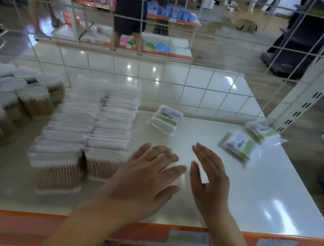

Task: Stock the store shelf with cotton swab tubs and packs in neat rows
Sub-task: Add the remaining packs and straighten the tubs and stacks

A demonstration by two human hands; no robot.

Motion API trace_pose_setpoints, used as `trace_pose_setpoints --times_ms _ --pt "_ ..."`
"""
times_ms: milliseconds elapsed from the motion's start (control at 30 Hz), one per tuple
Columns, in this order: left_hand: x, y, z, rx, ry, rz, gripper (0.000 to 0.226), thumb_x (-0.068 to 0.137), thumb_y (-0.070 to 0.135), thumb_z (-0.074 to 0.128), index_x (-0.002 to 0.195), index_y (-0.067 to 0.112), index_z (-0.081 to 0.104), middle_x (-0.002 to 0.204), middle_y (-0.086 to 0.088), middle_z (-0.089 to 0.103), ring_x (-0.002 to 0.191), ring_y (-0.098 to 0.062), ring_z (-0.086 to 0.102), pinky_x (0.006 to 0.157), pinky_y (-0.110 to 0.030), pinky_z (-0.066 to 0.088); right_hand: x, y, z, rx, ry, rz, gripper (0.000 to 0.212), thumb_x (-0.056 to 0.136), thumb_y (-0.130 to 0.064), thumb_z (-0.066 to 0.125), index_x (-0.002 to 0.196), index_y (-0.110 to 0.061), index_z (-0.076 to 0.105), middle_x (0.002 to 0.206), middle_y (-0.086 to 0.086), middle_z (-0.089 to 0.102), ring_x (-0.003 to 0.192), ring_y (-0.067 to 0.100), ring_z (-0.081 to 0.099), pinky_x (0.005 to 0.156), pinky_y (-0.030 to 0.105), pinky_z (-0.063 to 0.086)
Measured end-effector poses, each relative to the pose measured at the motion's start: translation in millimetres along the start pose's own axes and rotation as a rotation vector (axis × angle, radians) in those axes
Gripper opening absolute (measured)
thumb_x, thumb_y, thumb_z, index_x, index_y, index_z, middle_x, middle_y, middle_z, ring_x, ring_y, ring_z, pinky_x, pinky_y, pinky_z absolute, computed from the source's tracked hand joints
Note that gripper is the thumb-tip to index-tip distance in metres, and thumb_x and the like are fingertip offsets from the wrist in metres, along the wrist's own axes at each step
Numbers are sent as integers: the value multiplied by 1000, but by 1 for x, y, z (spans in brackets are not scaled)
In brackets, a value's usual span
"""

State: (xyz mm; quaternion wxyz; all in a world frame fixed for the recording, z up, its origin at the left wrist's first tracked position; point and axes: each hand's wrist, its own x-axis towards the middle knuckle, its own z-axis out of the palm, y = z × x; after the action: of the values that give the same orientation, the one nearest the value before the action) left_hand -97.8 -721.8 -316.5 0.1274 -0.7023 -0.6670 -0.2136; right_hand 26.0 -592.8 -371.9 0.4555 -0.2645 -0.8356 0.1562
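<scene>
We see both hands over the bare middle of the shelf (252,191), grasping nothing: the left hand (148,176) lies flat with fingers spread, the right hand (209,182) stands on edge with fingers straight, each grip released. We judge they are poised between placements. The round tubs (11,97) fill the left end, and the rectangular packs (91,128) stand in two tight rows just beside them, likely so the rows grow rightward. Three loose packs (166,119) lie scattered and tilted farther right, not yet lined up. Motion blur smears the labels; the tubs run off the left edge.
</scene>
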Motion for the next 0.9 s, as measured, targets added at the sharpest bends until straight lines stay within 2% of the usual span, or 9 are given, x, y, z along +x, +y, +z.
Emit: trace_pose_setpoints --times_ms 167,300,467,567,633,700,767,800,900 --pt "29 27 26 -59 3 53 37 83 36 47 107 17 67 107 -2 66 106 -23 59 90 -43 49 14 44 -38 -37 18 101 32 85 -21 50 107 -5 67 108 10 68 104 20 59 90 29 44" --pt "53 39 47 -86 -20 29 37 81 35 47 104 15 68 102 -2 66 101 -23 59 87 -42 50 37 83 -63 -70 -8 219 27 77 7 58 100 -3 69 98 13 69 92 29 64 81 15 37" --pt "79 42 75 -172 -65 -79 36 79 36 48 97 14 69 94 -2 67 90 -25 64 78 -39 53 68 123 -69 -118 -74 343 38 79 13 50 109 -4 66 113 13 64 109 30 56 88 20 34" --pt "90 45 90 -203 -79 -125 36 78 35 46 94 13 69 90 -2 67 84 -26 64 75 -39 54 68 133 -59 -135 -121 361 41 79 14 45 112 -3 63 123 14 58 118 30 50 91 17 28" --pt "94 49 98 -172 -77 -131 36 78 35 44 91 12 69 88 -2 67 82 -25 64 74 -34 54 63 133 -56 -117 -206 395 42 82 8 45 120 -4 59 134 12 49 128 26 41 97 16 24" --pt "92 51 108 -149 -62 -126 33 79 31 44 91 14 69 89 -1 66 84 -23 62 73 -29 51 61 128 -58 -90 -306 405 44 85 -10 46 128 -4 52 142 12 40 134 25 33 105 23 23" --pt "86 52 118 -156 -43 -122 30 80 26 44 93 14 69 92 -1 65 88 -20 59 75 -30 49 63 124 -61 -88 -421 378 73 76 -46 33 134 -4 45 143 16 37 136 29 27 112 36 21" --pt "83 52 121 -157 -29 -120 30 81 24 44 93 14 69 93 -2 65 90 -19 57 77 -30 48 63 125 -61 -130 -489 370 84 71 -54 25 137 -5 41 143 17 36 137 30 24 112 40 20" --pt "80 53 121 -141 22 -130 28 82 18 44 91 12 69 92 -2 65 90 -19 55 79 -27 41 61 136 -54 -332 -612 364 70 88 -50 47 145 -17 26 148 11 27 140 26 15 112 42 15"
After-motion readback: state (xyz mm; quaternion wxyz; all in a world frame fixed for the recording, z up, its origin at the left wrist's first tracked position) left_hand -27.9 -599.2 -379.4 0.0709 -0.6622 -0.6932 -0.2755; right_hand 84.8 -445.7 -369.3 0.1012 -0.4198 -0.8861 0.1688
